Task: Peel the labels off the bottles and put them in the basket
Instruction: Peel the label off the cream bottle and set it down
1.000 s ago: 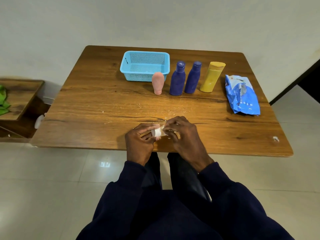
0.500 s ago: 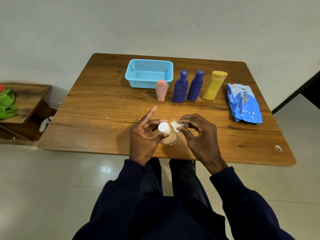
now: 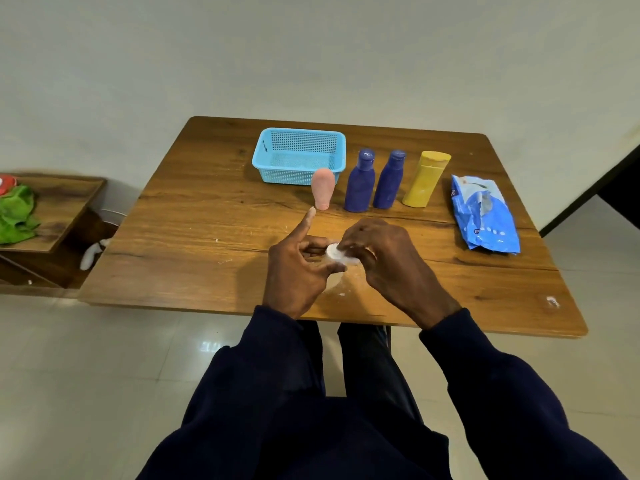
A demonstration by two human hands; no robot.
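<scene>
- Small white-capped bottle (image 3: 333, 251): held just above the near middle of the table, between both hands. Its pale body is mostly hidden behind the fingers.
- White label strip (image 3: 349, 259): shows just beside the cap, on the right. Cannot tell how much of it clings to the bottle.
- Left hand (image 3: 298, 271): thumb and lower fingers curled round the bottle. The index finger is straight, pointing away, clear of it.
- Right hand (image 3: 388, 265): fingers bunched and curled over the bottle's top, tips pinching the strip.
- Step in hand, as I judge it: peeling this bottle's label.
- To do it well: left grip firm and low on the body so the bottle cannot turn. The right hand draws the strip slowly, flat along the surface, and re-pinches close to the peel line so the paper comes off whole.
- White scraps (image 3: 342, 294) lie on the wooden table (image 3: 207, 223) under the hands. That suggests the label tears easily.
- Farther out, a standing row: pink bottle (image 3: 323, 188), dark blue bottle (image 3: 360, 183), second dark blue bottle (image 3: 389, 180), yellow bottle (image 3: 426, 180). All are well apart from the hands.
- Blue mesh basket (image 3: 294, 174) sits just behind the pink bottle. No bottle shows in it.
- Blue packet (image 3: 485, 216) lies at the table's right.
- Side shelf (image 3: 62, 206) with a green cloth (image 3: 17, 213) stands off to the left.
</scene>
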